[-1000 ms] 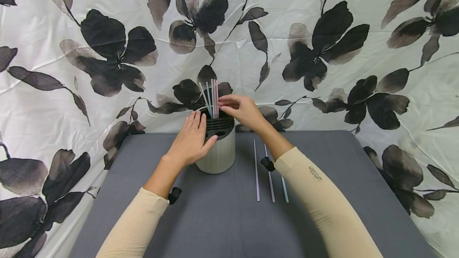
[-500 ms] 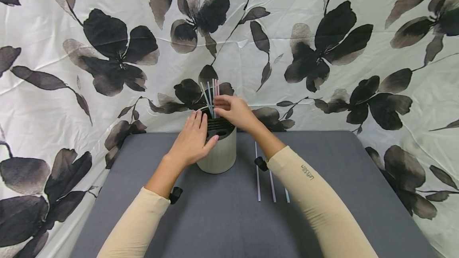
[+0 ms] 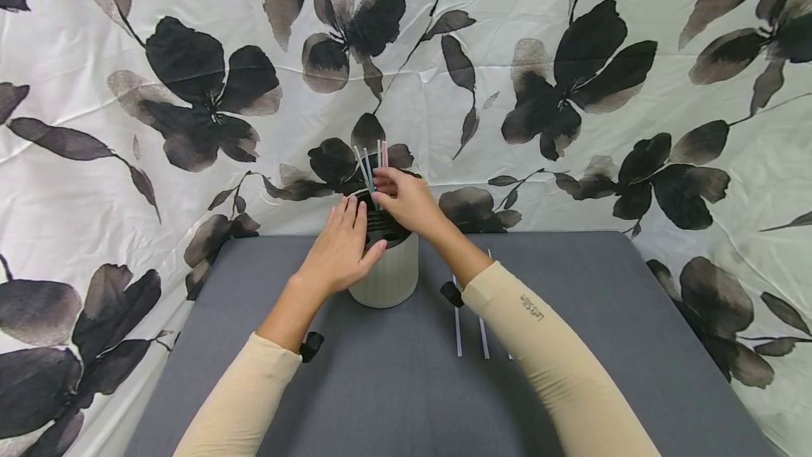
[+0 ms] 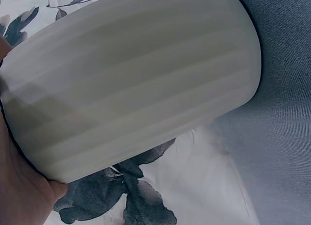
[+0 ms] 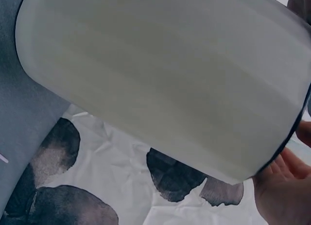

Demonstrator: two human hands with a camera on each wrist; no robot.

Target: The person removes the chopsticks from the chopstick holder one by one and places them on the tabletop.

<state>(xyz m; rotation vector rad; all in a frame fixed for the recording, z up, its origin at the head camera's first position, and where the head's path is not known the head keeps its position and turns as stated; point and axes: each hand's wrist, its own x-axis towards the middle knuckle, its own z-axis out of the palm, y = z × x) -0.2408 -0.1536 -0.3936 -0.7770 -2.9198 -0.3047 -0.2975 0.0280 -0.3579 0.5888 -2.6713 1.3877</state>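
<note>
Backdrop: a white cloth (image 3: 571, 161) printed with large black flowers hung behind and around the table.
Table: a grey-covered table (image 3: 393, 386) carried everything else.
Holder: a pale ribbed cylindrical holder (image 3: 388, 273) with a black slotted top stood near the table's far edge, at the middle; both wrist views were filled by its ribbed wall.
Left hand: the left hand (image 3: 339, 249) lay against the holder's left side and rim, fingers straight and close together, thumb resting on the front of the rim.
Right hand: the right hand (image 3: 406, 199) was over the top of the holder, fingers curled at the standing straws; whether it actually pinched one could not be told.
Standing straws: a few thin pastel straws (image 3: 374, 164) stood upright in the holder, just beside the right fingertips.
Loose straws: three thin straws (image 3: 458, 330) lay side by side on the table right of the holder, partly hidden under the right forearm.
</note>
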